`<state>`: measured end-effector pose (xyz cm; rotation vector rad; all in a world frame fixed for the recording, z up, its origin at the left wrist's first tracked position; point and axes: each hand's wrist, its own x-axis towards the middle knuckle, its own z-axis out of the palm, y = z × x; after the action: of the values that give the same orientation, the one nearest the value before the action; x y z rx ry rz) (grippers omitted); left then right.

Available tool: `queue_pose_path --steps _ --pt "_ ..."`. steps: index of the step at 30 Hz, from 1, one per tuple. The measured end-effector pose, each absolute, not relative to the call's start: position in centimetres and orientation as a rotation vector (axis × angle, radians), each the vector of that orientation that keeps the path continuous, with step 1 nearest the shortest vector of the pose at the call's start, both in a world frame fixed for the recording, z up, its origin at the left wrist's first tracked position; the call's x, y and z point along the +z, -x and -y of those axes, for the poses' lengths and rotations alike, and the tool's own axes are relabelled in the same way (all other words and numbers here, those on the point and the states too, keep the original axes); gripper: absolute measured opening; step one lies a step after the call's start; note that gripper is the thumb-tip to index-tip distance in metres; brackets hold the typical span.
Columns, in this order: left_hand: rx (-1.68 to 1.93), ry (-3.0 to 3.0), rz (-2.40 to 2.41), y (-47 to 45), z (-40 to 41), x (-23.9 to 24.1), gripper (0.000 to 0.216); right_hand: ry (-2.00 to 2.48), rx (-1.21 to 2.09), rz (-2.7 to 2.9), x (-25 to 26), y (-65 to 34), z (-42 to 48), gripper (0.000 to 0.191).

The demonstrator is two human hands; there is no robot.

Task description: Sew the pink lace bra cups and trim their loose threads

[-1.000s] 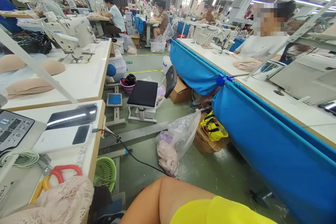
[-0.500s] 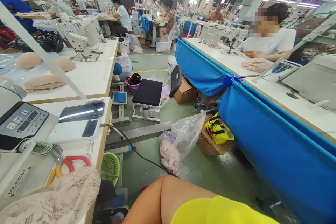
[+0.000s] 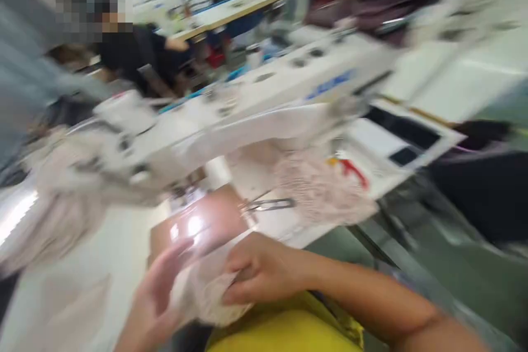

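Note:
Pale cream lace fabric (image 3: 210,291) bunches up between my hands, just over my lap. My right hand (image 3: 258,269) has its fingers curled and pinched on the fabric's right side. On the opposite side, my left hand (image 3: 159,286) is blurred, with the fabric held between its thumb and fingers. Directly beyond them is the sewing machine (image 3: 256,99), its needle area above a shiny pinkish plate (image 3: 206,217). Metal tweezers or small snips (image 3: 270,204) lie right of that plate; blur hides which.
More lace (image 3: 322,187) lies under the machine arm, beside red-handled scissors (image 3: 352,171). A phone (image 3: 402,124) rests farther right. Pale fabric (image 3: 61,198) is heaped at the left, near a bright lamp (image 3: 16,217). A person in dark clothes (image 3: 132,58) sits beyond the machine.
The view has swung from the aisle and bare leg to the sewing machine. Both my hands, out of view before, now appear with lace fabric in them.

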<state>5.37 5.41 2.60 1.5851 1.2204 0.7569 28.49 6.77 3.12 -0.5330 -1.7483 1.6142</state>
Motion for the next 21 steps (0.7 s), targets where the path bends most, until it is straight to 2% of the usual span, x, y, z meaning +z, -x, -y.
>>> queue_pose_path --steps 2,3,4,8,10,14,17,21 --pt "0.623 -1.533 -1.184 -4.9 -4.8 3.1 0.079 0.650 1.640 1.806 3.3 -27.6 -7.4 0.011" --pt "0.560 -1.505 -1.146 -4.9 -4.9 3.2 0.083 0.717 1.640 1.868 3.4 -27.2 -7.7 0.012" --pt "0.548 -1.457 -1.135 -4.9 -5.1 3.2 0.078 0.758 1.665 1.903 3.5 -26.9 -7.9 0.014" --pt "0.624 -1.390 -1.034 -5.0 -5.2 3.4 0.029 0.893 1.604 2.008 3.6 -25.7 -8.1 0.011" --pt "0.678 -1.469 -1.061 -4.7 -4.9 3.7 0.020 0.928 1.530 2.012 3.4 -25.1 -8.1 0.011" --pt "0.633 -1.557 -1.119 -3.6 -4.3 3.9 0.017 0.879 1.399 1.935 2.9 -23.7 -8.2 0.020" --pt "0.577 -1.561 -1.132 -2.9 -4.0 3.7 0.021 0.856 1.327 1.844 2.8 -22.7 -7.9 0.020" --pt "0.627 -1.571 -1.181 -1.9 -3.8 3.7 0.025 0.924 1.387 1.756 2.6 -21.6 -7.4 0.021"
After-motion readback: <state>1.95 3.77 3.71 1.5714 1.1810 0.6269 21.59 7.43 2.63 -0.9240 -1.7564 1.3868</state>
